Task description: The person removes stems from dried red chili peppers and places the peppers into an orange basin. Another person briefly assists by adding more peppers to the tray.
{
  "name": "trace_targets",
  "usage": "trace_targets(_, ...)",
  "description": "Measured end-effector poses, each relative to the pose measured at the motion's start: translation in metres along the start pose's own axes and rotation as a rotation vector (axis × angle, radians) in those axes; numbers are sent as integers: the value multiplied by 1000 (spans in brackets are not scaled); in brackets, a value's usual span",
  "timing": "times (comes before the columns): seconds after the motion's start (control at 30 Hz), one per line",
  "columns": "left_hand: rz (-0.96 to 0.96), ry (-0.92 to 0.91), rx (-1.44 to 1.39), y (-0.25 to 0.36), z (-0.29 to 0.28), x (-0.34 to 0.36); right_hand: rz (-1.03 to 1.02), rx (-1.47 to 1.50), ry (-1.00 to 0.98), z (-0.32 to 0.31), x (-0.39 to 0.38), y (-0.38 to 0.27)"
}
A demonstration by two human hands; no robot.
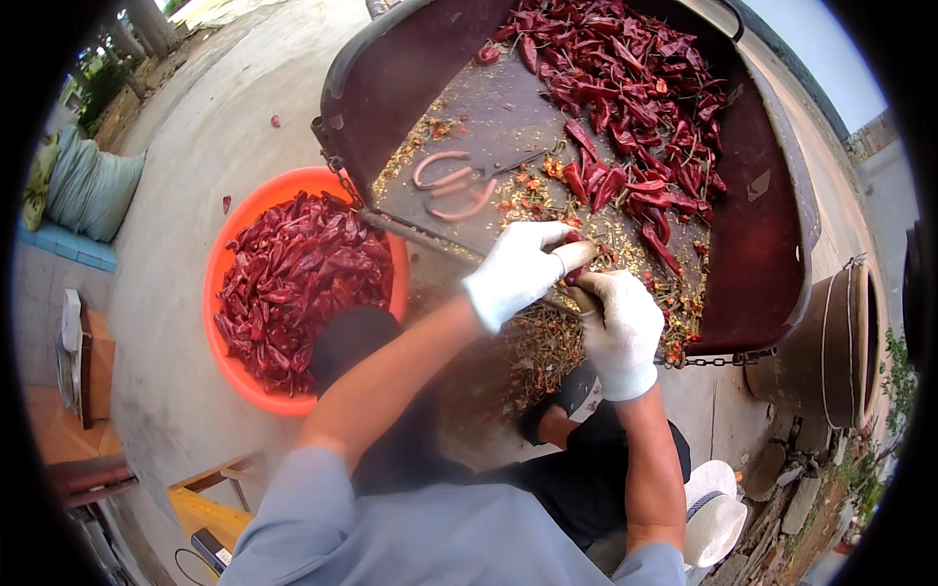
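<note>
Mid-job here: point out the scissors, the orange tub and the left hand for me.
Scissors point(478, 174): head view, where handles meet blades.
Orange tub point(274, 186): head view, inner wall near the far rim.
Left hand point(518, 269): head view, back of the white glove.

Dark maroon, high-walled metal cart bed point(410, 78) over pale grey concrete floor point(171, 244).
In bed: wrinkled deep-red dried chillies point(635, 93) heaped toward far right; scissors with pinkish loop handles and dark blades point(478, 174) lying left; pale yellow seeds point(523, 208) and small orange-red scraps point(554, 168) strewn between. On floor: round orange plastic basin point(217, 322) left of bed; brown stem litter point(542, 352) below near edge.
</note>
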State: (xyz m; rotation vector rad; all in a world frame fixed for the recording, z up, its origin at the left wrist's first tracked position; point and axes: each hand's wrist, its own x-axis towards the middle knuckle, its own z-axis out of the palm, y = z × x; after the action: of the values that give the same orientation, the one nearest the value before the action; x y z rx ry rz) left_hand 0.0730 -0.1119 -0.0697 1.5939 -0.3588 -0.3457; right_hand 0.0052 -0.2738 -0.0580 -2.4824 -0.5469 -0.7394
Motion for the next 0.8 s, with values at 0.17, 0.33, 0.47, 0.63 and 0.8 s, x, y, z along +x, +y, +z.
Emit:
trace_targets(0.17, -9, -83, 3, -3, 7, 3, 590, 586, -24, -9, -11, 9)
trace_targets(0.33, 128, -270, 187, -12, 6, -2, 708, 763, -84, -18, -5, 1)
trace_targets(0.47, -27, -441, -59, 1, -2, -10, 749, 802, -76, -28, -6, 2)
trace_targets(0.63, -195, -499, -170, 12, -11, -15, 492, 596, -23, -24, 1, -7)
trace_targets(0.8, -45, -336, -22, 7, -11, -19, 660, 679, -13, -16, 13, -21)
